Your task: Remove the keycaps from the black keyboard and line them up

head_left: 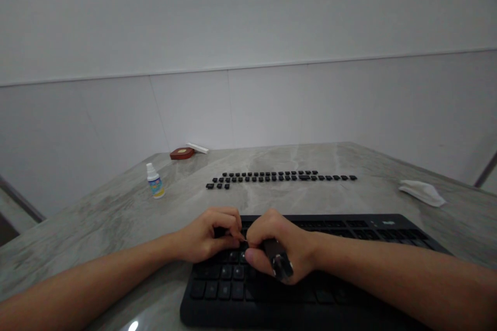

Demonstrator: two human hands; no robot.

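A black keyboard (287, 315) lies in front of me, its upper rows partly hidden by my hands. My right hand (279, 243) is closed around a tool with a thick dark brown handle (280, 261). The tool's thin tip seems to meet the keys near my left fingertips. My left hand (212, 232) is curled over the keyboard's upper left, thumb and fingers drawn together at the keys; whatever they pinch is hidden. Beyond the keyboard, loose black keycaps (267, 179) lie in rows on the table.
The grey marbled table (116, 217) reaches to a white wall. A small white bottle with a blue and yellow label (156, 185) stands at left. Behind it are a reddish-brown case (181, 153) and a white strip (198, 148). A folded white cloth or tissue (422, 192) lies at right.
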